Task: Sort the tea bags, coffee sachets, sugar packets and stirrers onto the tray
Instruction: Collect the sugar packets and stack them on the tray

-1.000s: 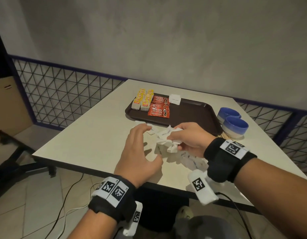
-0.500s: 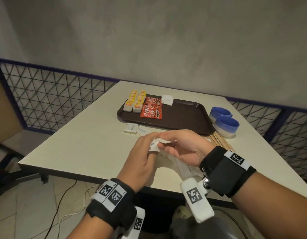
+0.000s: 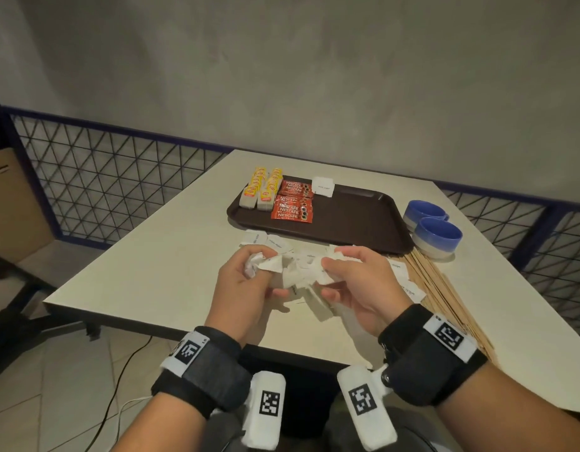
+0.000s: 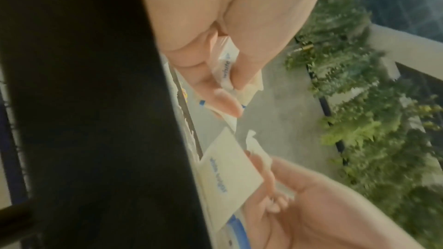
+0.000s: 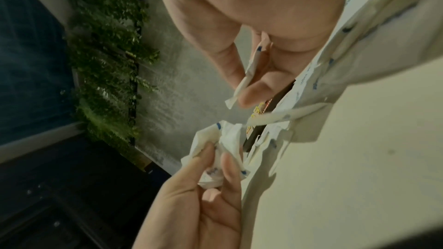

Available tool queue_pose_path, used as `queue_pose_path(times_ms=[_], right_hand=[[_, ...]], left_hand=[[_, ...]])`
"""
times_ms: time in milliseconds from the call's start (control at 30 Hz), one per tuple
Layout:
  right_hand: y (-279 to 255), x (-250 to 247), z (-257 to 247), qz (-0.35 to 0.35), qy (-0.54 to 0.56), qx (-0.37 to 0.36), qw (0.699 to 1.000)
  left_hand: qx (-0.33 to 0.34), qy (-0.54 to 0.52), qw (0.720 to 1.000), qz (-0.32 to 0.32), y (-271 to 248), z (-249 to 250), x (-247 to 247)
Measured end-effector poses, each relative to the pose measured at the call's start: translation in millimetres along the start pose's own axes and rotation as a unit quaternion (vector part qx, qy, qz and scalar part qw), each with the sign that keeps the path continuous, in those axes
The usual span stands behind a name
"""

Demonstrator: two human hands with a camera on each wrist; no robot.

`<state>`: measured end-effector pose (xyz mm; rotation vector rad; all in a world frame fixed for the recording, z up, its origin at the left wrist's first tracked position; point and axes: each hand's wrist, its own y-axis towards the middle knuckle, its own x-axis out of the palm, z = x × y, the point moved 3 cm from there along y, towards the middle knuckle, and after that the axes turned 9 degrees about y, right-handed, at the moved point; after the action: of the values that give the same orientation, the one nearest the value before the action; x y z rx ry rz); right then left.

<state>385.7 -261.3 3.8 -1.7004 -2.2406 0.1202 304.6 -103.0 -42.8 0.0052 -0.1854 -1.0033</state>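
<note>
Both your hands gather sugar packets above the desk's near edge.
Your left hand (image 3: 246, 288) pinches packets (image 3: 265, 264); your right hand (image 3: 357, 285) pinches others. The tray (image 3: 363, 223) lies straight ahead, its free space nearer your right grip.

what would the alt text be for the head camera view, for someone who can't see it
Two hands, the left hand and right hand, each hold white sugar packets above a pale table. Behind them a brown tray holds tea bags, red coffee sachets and one packet; wooden stirrers and two blue cups lie right.
</note>
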Motion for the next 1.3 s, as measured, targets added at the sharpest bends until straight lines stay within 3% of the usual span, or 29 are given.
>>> queue_pose_path(times_ms=[200, 433, 567, 667, 967, 1167, 1300], right_hand=[[-19, -21, 9, -0.019, 0.071, 0.021, 0.997], [-46, -6, 31, -0.082, 0.144, 0.06, 0.984], [-42, 0, 34, -0.079, 0.145, 0.013, 0.986], [-38, 0, 36, -0.08, 0.14, -0.004, 0.987], [-18, -6, 42, -0.098, 0.187, 0.011, 0.977], [-17, -14, 47, -0.105, 0.19, -0.038, 0.975], [-16, -17, 51, -0.095, 0.183, -0.027, 0.978]], left_hand=[[-0.024, -0.036, 0.999, -0.006, 1, 3, -1], [-0.056, -0.045, 0.997, 0.008, 0, 7, -1], [-0.046, -0.007, 0.999, 0.011, -5, 13, -3], [-0.055, -0.057, 0.997, 0.003, -7, 20, 1], [-0.057, -0.056, 0.997, -0.019, -13, 26, 8], [-0.07, -0.087, 0.993, -0.024, -12, 27, 8], [-0.059, -0.05, 0.997, -0.018, -12, 24, 6]])
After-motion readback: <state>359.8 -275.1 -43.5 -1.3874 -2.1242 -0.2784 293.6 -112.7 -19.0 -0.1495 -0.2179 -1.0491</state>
